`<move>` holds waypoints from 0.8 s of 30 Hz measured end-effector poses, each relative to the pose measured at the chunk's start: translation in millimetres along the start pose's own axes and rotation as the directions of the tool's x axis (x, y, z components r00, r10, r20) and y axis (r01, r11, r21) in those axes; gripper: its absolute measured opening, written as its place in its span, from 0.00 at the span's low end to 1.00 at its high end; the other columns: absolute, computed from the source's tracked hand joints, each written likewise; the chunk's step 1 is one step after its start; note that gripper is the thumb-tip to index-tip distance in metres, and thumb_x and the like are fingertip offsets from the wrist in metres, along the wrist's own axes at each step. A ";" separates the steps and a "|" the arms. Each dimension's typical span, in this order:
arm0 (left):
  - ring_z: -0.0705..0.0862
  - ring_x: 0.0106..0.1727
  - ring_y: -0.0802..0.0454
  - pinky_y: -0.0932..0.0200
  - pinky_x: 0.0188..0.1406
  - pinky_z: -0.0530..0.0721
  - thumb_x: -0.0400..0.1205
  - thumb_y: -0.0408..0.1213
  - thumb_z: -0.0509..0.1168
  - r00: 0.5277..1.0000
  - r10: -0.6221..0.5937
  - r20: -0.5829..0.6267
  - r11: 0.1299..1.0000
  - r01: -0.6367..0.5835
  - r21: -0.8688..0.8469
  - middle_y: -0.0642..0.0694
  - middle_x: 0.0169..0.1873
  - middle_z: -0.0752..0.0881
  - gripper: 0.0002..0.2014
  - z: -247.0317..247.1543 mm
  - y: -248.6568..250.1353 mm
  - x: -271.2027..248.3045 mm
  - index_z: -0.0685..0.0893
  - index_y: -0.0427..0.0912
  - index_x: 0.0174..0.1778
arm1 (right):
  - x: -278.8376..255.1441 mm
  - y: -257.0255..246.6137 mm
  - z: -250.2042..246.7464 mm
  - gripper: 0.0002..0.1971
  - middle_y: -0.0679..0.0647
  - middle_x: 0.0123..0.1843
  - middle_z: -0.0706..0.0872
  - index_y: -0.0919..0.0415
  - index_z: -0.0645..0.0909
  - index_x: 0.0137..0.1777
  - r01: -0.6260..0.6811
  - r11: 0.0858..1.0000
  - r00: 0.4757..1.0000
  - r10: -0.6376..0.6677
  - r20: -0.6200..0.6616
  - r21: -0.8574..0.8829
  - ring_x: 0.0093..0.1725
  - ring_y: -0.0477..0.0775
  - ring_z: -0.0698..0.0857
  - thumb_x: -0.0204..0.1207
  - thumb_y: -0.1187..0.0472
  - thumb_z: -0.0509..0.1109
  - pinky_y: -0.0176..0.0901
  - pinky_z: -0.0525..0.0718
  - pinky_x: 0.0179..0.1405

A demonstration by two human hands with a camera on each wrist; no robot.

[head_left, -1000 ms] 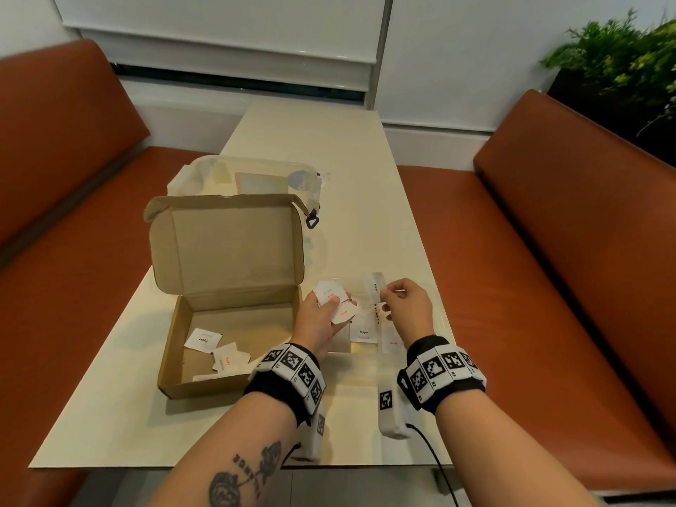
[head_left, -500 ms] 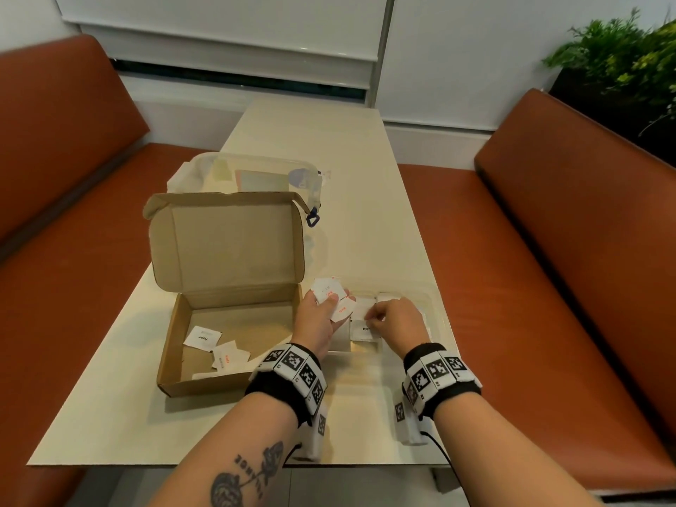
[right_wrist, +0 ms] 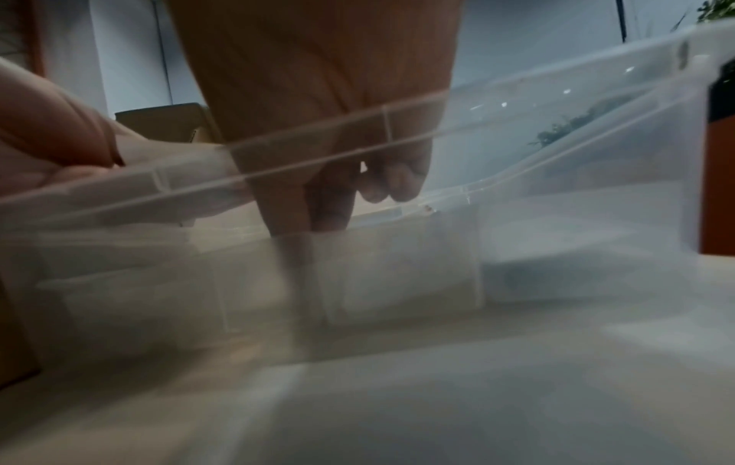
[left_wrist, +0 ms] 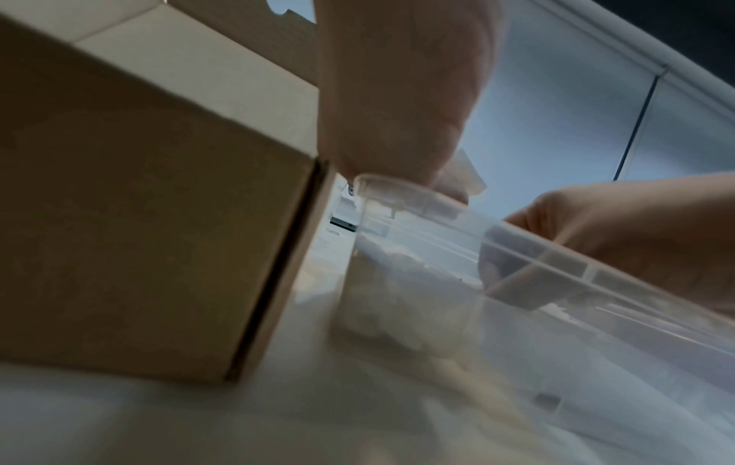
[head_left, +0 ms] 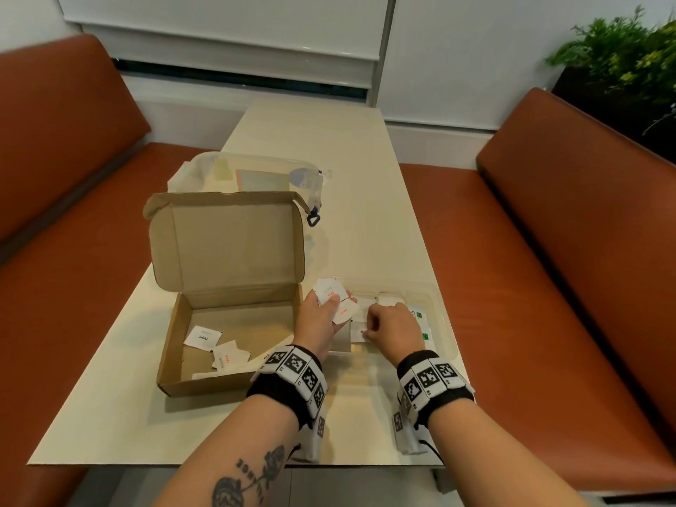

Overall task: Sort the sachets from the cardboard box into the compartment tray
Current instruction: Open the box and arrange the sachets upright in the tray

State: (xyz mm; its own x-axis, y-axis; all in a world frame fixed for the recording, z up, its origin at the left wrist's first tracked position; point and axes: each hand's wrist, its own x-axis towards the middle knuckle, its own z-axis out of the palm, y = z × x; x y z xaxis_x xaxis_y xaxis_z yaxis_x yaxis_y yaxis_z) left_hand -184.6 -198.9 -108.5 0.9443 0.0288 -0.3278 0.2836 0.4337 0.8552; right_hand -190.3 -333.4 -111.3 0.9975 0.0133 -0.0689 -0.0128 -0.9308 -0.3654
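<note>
- My left hand [head_left: 317, 320] holds a small bunch of white sachets [head_left: 331, 292]. My thumb lies on top of them and my fingers curl under them. It sits just over the left end of the clear compartment tray [head_left: 444, 316].
- My right hand [head_left: 393, 322] reaches down into the tray. In the right wrist view, two fingers [right_wrist: 292, 207] point straight down into a middle compartment, and the other fingers are curled up. I cannot tell if they pinch a sachet or only touch one.
- The tray sits on the table [head_left: 365, 199], just to the right of the open cardboard box [head_left: 226, 287]. White sachets already lie in some of its compartments. At its right end, I see packets with a bit of green on them.
- A few more sachets [head_left: 216, 347] lie flat on the floor of the box, near its front left part.
- The sachets in my left hand have small red writing. One sachet in the box has dark writing, and one has red writing. All of it is too small for me to read.
- A clear tub with a lid [head_left: 248, 173] stands behind the box.
</note>
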 end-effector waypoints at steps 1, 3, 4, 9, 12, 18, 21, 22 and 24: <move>0.87 0.50 0.47 0.56 0.46 0.86 0.87 0.27 0.55 1.000 0.002 0.001 1.000 -0.002 0.007 0.41 0.50 0.87 0.12 0.0 0.0 -0.7 0.76 0.37 0.64 | 0.5 -0.2 0.0 0.07 0.54 0.42 0.86 0.53 0.76 0.37 -0.002 1.000 1.000 0.002 0.002 -0.013 0.51 0.54 0.76 0.72 0.59 0.72 0.42 0.72 0.40; 0.87 0.50 0.47 0.54 0.48 0.85 0.87 0.27 0.56 1.000 0.001 0.001 1.000 -0.001 0.011 0.41 0.50 0.87 0.12 0.3 0.9 -1.6 0.76 0.37 0.64 | 2.0 -1.5 0.4 0.04 0.54 0.43 0.86 0.55 0.78 0.39 0.012 0.999 1.000 -0.012 -0.001 -0.045 0.51 0.54 0.77 0.73 0.60 0.71 0.42 0.73 0.40; 0.87 0.50 0.47 0.52 0.49 0.85 0.87 0.27 0.56 1.000 0.000 0.001 1.000 0.000 0.012 0.41 0.50 0.87 0.11 0.5 1.2 -1.9 0.76 0.37 0.64 | 2.5 -2.6 0.8 0.03 0.54 0.43 0.86 0.56 0.78 0.40 0.018 0.998 1.000 -0.019 -0.005 -0.059 0.51 0.55 0.77 0.74 0.61 0.70 0.42 0.73 0.41; 0.86 0.52 0.44 0.47 0.55 0.83 0.86 0.27 0.56 1.000 -0.012 0.000 1.000 0.012 -0.004 0.39 0.53 0.86 0.11 1.8 2.5 -3.4 0.76 0.38 0.63 | 4.0 -5.6 2.0 0.01 0.55 0.44 0.86 0.58 0.80 0.42 0.009 0.997 1.000 -0.010 -0.004 -0.077 0.50 0.56 0.79 0.74 0.62 0.69 0.44 0.76 0.41; 0.86 0.52 0.44 0.47 0.55 0.84 0.86 0.27 0.56 1.000 -0.021 0.000 1.000 0.021 -0.023 0.38 0.53 0.85 0.11 2.0 3.4 -4.2 0.76 0.38 0.64 | 4.0 -4.8 2.0 0.03 0.53 0.40 0.85 0.56 0.78 0.40 -0.019 1.000 0.999 0.020 -0.032 0.023 0.45 0.54 0.81 0.74 0.61 0.70 0.42 0.75 0.39; 0.86 0.49 0.46 0.51 0.48 0.85 0.86 0.28 0.57 1.000 -0.013 -0.024 1.000 0.013 -0.005 0.37 0.55 0.85 0.13 1.5 2.3 -3.3 0.76 0.35 0.66 | 2.1 -19.0 -8.4 0.22 0.52 0.30 0.87 0.62 0.82 0.34 -0.080 0.859 0.988 0.135 -0.073 0.506 0.31 0.49 0.81 0.79 0.44 0.64 0.42 0.78 0.34; 0.85 0.49 0.44 0.51 0.45 0.87 0.87 0.28 0.56 1.000 -0.003 -0.028 1.000 0.004 0.019 0.34 0.55 0.84 0.11 2.1 1.8 -2.8 0.77 0.34 0.64 | 0.4 -26.1 -12.6 0.16 0.53 0.32 0.89 0.58 0.81 0.30 -0.093 0.790 0.994 0.105 0.017 0.606 0.31 0.45 0.81 0.72 0.48 0.74 0.39 0.78 0.35; 0.85 0.51 0.42 0.49 0.47 0.87 0.87 0.28 0.56 0.999 -0.010 -0.031 1.000 0.011 0.023 0.32 0.57 0.84 0.12 2.3 2.0 -2.6 0.77 0.34 0.64 | 0.5 -26.8 -13.5 0.12 0.55 0.35 0.89 0.59 0.81 0.34 -0.096 0.778 0.995 0.098 0.031 0.621 0.33 0.47 0.81 0.70 0.53 0.77 0.40 0.78 0.37; 0.85 0.54 0.40 0.46 0.50 0.85 0.87 0.29 0.56 0.999 -0.029 -0.036 0.999 0.030 0.022 0.32 0.59 0.84 0.13 2.0 1.9 -2.0 0.76 0.34 0.67 | 0.4 -25.8 -15.7 0.07 0.57 0.37 0.87 0.60 0.82 0.39 -0.109 0.741 0.993 0.110 0.040 0.663 0.34 0.49 0.81 0.68 0.61 0.78 0.39 0.79 0.37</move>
State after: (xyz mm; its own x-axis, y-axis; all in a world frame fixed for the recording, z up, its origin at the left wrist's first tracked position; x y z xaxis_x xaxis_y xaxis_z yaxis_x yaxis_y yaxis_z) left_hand -185.6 -200.0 -105.4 0.9290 0.0484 -0.3670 0.3157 0.4142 0.8537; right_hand -188.4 -315.2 -87.3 0.9865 -0.0748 -0.1459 -0.1640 -0.4489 -0.8784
